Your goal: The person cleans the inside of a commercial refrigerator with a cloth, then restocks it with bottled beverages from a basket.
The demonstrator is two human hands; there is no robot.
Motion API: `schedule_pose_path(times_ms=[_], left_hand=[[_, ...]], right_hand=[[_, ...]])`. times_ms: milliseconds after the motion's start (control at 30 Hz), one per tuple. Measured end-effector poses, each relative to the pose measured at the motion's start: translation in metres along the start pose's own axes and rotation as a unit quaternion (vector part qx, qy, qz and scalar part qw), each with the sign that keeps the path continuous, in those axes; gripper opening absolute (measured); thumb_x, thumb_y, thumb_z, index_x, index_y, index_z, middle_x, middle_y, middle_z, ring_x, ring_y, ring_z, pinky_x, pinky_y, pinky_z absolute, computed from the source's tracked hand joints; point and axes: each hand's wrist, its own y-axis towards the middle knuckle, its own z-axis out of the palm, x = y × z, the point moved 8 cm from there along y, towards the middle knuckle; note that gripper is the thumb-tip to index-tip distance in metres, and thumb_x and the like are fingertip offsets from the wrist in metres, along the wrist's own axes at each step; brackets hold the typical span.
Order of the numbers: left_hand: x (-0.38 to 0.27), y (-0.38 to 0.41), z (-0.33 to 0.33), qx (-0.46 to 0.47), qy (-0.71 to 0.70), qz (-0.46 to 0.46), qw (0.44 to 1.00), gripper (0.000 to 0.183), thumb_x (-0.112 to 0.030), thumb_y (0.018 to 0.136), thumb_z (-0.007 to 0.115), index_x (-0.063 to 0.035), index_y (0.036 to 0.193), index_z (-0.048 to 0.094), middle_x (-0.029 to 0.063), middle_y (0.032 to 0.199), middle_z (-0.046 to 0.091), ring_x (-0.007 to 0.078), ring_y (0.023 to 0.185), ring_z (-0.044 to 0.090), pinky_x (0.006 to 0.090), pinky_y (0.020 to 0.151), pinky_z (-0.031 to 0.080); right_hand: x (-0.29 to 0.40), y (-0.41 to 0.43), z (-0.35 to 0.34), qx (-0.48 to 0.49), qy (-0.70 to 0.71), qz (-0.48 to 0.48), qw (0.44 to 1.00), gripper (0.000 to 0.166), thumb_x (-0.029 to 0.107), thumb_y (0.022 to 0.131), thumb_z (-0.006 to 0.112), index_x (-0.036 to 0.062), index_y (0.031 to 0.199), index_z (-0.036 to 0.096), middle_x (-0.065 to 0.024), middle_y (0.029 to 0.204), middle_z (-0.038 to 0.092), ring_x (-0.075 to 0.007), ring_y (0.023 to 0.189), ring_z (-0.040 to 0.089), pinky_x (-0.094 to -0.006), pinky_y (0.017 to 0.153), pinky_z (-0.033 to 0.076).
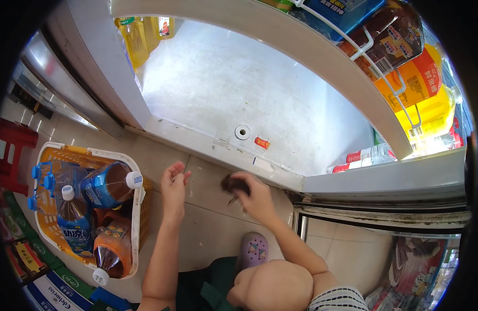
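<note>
My right hand (254, 194) is closed around a dark, blurred object (235, 184), perhaps a clump of dark fibre; its exact kind I cannot tell. It is above the tiled floor, just in front of the white sill of an open display fridge. To its left my left hand (174, 184) is raised with nothing in it, thumb and fingers apart. Beyond both hands lies the white fridge floor (239, 85), marked with stains, with a round drain fitting (242, 132) and a small red sticker (262, 143) near the sill.
At left stands a yellow and white plastic basket (139, 217) of bottled drinks, with a red stool (13, 155) beyond it. Yellow bottles (134, 41) stand inside the fridge's left side. A wire rack (361, 50) holds large bottles at upper right. An open glass door (379, 221) lies at right.
</note>
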Motion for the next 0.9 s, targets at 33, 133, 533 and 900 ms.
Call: schedule_pose_path(times_ms=[33, 133, 533, 900], left_hand=[[0.004, -0.001, -0.003, -0.004, 0.010, -0.007, 1.000, 0.031, -0.007, 0.094, 0.046, -0.0011, 0.124, 0.052, 0.0080, 0.121, 0.055, 0.0150, 0.104, 0.059, 0.0272, 0.088, 0.045], [-0.003, -0.005, -0.008, 0.002, 0.012, 0.003, 1.000, 0.030, -0.007, 0.094, 0.047, -0.0007, 0.123, 0.052, 0.0075, 0.119, 0.055, 0.0143, 0.103, 0.059, 0.0272, 0.088, 0.045], [0.006, -0.004, 0.014, 0.013, 0.021, -0.025, 0.999, 0.029, -0.006, 0.093, 0.045, -0.0013, 0.121, 0.053, 0.0071, 0.120, 0.056, 0.0151, 0.104, 0.058, 0.0285, 0.089, 0.044], [-0.005, 0.004, 0.000, -0.008, -0.013, 0.006, 1.000, 0.029, -0.007, 0.093, 0.046, -0.0020, 0.121, 0.053, 0.0082, 0.121, 0.056, 0.0155, 0.104, 0.059, 0.0286, 0.090, 0.045]], right_hand=[[-0.002, 0.011, -0.016, -0.044, 0.005, -0.011, 0.999, 0.034, 0.004, 0.082, 0.066, 0.0063, 0.114, 0.059, -0.0165, 0.104, 0.065, -0.0316, 0.098, 0.064, -0.0366, 0.087, 0.049], [-0.015, 0.052, -0.086, -0.255, -0.029, 0.006, 0.966, 0.029, 0.004, 0.084, 0.066, 0.0049, 0.112, 0.059, -0.0138, 0.101, 0.065, -0.0296, 0.096, 0.062, -0.0363, 0.082, 0.049], [0.000, 0.131, 0.020, -0.209, -0.239, -0.086, 0.944, 0.022, 0.007, 0.075, 0.066, 0.0137, 0.095, 0.067, -0.0066, 0.098, 0.061, -0.0274, 0.095, 0.058, -0.0420, 0.078, 0.042], [0.058, 0.047, -0.015, -0.128, -0.045, -0.087, 0.987, 0.020, 0.011, 0.082, 0.066, 0.0095, 0.101, 0.066, -0.0086, 0.101, 0.067, -0.0302, 0.096, 0.061, -0.0384, 0.085, 0.046]])
